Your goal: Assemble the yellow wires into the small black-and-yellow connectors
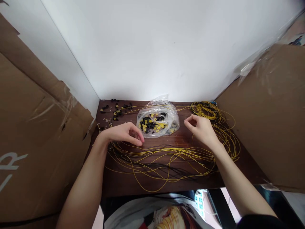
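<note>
My left hand (pixel 127 133) hovers just left of a clear plastic bag (pixel 171 119), its thumb and fingertips brought close together. Whatever might be between them is too small to make out. Over on the bag's right side, my right hand (pixel 199 128) makes a pinch with thumb and forefinger; I cannot make out what it holds. Small yellow and black plastic pieces (pixel 149 123) lie in the open bag. In front of both hands, long yellow wires (pixel 157 153) run across the brown tabletop (pixel 124 187), with black wires (pixel 164 170) among them.
Coiled yellow wire (pixel 205 109) lies at the back right. Loose black connector pieces (pixel 118 111) are scattered at the back left. Cardboard (pixel 35 127) walls the left side, more cardboard (pixel 269 117) the right. A white wall (pixel 152 54) closes off the back.
</note>
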`<state>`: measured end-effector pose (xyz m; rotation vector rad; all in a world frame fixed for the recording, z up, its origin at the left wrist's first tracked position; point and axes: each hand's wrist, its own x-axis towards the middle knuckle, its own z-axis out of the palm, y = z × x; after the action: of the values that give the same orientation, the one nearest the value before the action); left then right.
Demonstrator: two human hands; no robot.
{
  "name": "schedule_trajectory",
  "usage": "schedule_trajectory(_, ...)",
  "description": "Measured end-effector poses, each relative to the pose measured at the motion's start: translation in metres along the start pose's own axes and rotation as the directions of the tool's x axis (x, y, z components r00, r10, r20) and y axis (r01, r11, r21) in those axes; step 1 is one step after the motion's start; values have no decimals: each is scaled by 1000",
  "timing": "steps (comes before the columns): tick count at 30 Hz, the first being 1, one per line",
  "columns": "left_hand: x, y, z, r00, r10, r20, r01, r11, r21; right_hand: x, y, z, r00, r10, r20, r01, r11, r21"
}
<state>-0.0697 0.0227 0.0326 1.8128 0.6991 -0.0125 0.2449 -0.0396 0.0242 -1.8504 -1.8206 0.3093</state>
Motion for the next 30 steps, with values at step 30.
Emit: schedule_trajectory(30, 11, -20, 0, 984, -48, -174, 32, 995, -91, -87, -123, 95, 924, -327, 199, 295, 939, 175)
